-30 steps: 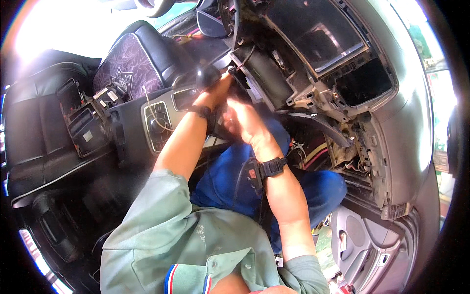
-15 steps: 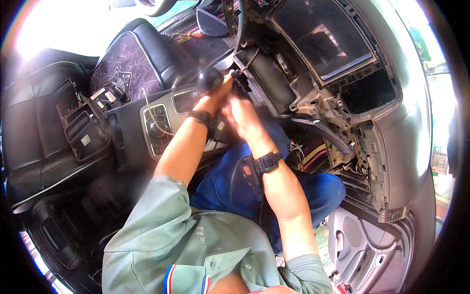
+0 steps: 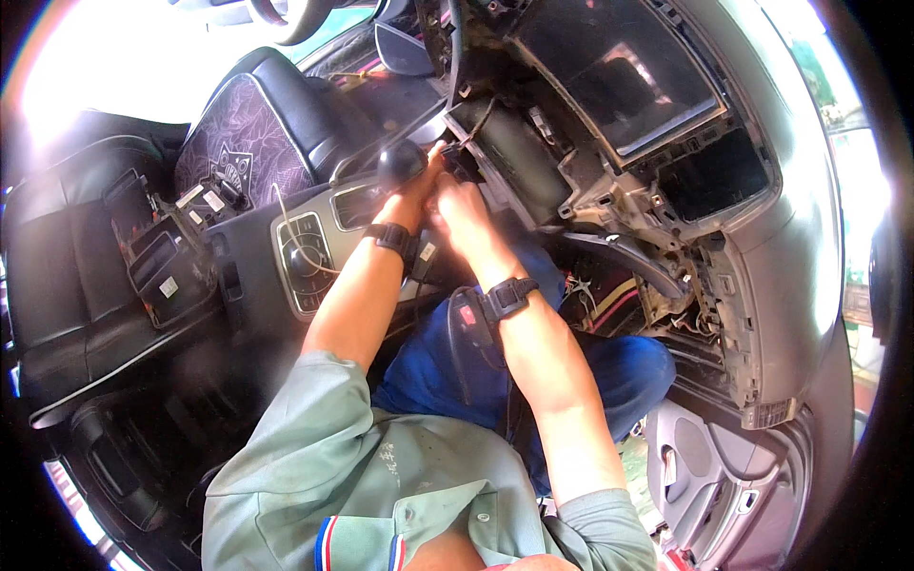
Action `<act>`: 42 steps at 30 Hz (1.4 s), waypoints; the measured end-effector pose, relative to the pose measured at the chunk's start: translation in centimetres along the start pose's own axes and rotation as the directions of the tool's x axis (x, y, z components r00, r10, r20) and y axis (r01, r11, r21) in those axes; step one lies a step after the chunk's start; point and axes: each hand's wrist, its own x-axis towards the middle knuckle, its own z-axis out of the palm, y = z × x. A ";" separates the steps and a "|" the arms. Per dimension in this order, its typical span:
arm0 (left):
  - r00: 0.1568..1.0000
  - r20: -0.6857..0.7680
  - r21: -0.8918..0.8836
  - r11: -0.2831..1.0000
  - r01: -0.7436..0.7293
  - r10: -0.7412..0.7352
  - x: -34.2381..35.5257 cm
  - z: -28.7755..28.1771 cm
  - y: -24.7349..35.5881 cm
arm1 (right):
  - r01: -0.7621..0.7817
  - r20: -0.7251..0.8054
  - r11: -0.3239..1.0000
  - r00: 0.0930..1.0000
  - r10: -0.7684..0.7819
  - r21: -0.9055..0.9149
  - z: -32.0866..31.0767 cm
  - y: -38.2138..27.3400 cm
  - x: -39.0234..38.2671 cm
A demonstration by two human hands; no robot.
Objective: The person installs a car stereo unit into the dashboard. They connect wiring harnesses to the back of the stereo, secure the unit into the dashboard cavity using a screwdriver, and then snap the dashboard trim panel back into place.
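Observation:
My left hand (image 3: 415, 193) reaches just under and beside the black round gear knob (image 3: 400, 165), its fingers closed on something I cannot make out at the open gap between the centre console (image 3: 249, 266) and the dismantled dashboard (image 3: 519, 167). My right hand (image 3: 455, 202) is pressed in close beside it, fingers curled and partly hidden, and what it holds is not clear. A thin white cable (image 3: 326, 266) lies over the console's control panel. A bare metal bracket area and a dark opening sit just right of my hands.
A black leather seat (image 3: 76, 266) at left carries removed trim panels (image 3: 167, 266) with electronics. The steering wheel (image 3: 286, 19) is at top. A dark screen (image 3: 619, 71), an empty dashboard opening (image 3: 714, 171) and exposed wiring (image 3: 609, 305) are at right; an open door (image 3: 714, 476) is at lower right.
My right hand and forearm have shifted slightly up and leftward, closer in beside my left hand. My left hand stays by the gear knob with little change.

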 end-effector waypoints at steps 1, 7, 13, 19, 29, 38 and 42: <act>1.000 -0.006 -0.004 1.000 0.004 -0.004 0.0 0.1 -0.1 | -0.003 -0.010 1.000 1.000 0.003 0.010 0.0 -0.1 0.0; 1.000 0.030 0.088 0.996 -0.006 0.004 2.3 -1.2 -1.6 | 0.077 -0.096 0.991 0.992 -0.088 -0.107 0.6 1.6 1.1; 1.000 0.007 0.111 0.994 -0.022 0.021 6.6 -2.9 -5.3 | 0.143 -0.213 0.913 0.948 -0.238 -0.381 0.8 5.2 5.3; 0.993 0.119 -0.026 0.999 0.023 -0.020 3.1 -0.8 -2.5 | 0.102 -0.277 0.842 0.918 -0.285 -0.529 0.5 3.2 3.3; 0.998 0.062 -0.141 0.990 0.031 -0.022 1.1 -0.5 -1.4 | 0.087 -0.315 0.875 0.912 -0.262 -0.476 1.0 3.9 4.0; 0.996 0.082 -0.110 0.993 0.037 -0.028 1.4 -0.8 -1.4 | 0.124 -0.262 0.914 0.935 -0.237 -0.386 0.2 5.8 5.6; 0.996 0.080 -0.080 0.996 0.031 -0.025 1.3 -1.2 -1.6 | 0.093 -0.272 0.811 0.915 -0.299 -0.577 1.0 3.1 3.4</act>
